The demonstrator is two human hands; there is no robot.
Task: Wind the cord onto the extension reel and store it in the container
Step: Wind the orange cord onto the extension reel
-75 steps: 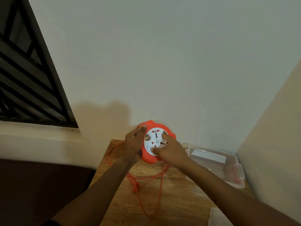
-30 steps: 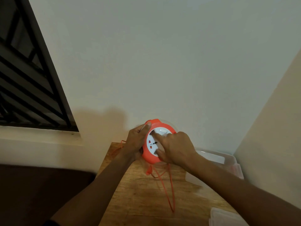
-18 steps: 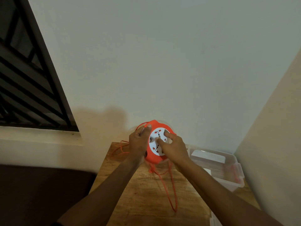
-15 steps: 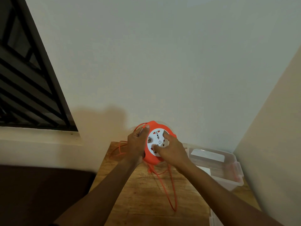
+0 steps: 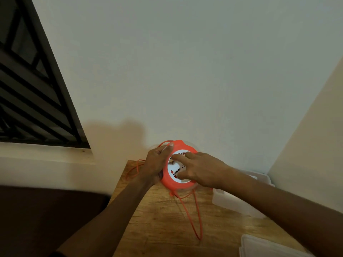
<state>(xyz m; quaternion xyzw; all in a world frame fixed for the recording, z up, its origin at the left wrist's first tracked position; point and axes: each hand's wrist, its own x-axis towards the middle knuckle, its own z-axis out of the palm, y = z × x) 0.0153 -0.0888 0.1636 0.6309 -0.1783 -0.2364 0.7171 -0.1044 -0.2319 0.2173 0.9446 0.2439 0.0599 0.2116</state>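
Note:
An orange extension reel (image 5: pixel 168 183) with a white socket face stands tilted above the wooden table (image 5: pixel 157 219). My left hand (image 5: pixel 156 162) grips the reel's left rim, thumb over the top edge. My right hand (image 5: pixel 200 168) lies on the white face, fingers spread and pressing on it. A loop of orange cord (image 5: pixel 194 217) hangs from the reel's underside onto the table; another loop (image 5: pixel 132 170) trails left behind my left wrist. The clear plastic container (image 5: pixel 239 203) sits to the right, partly hidden by my right forearm.
A clear lid (image 5: pixel 259 245) lies at the table's front right corner. The table stands in a corner: white wall behind, a second wall on the right. A barred window (image 5: pixel 27 99) fills the upper left, with its ledge beside the table.
My right hand has swept round the white face, turning it, from the lower left to the upper right. The cord loop on the table has grown shorter. My left hand keeps its grip.

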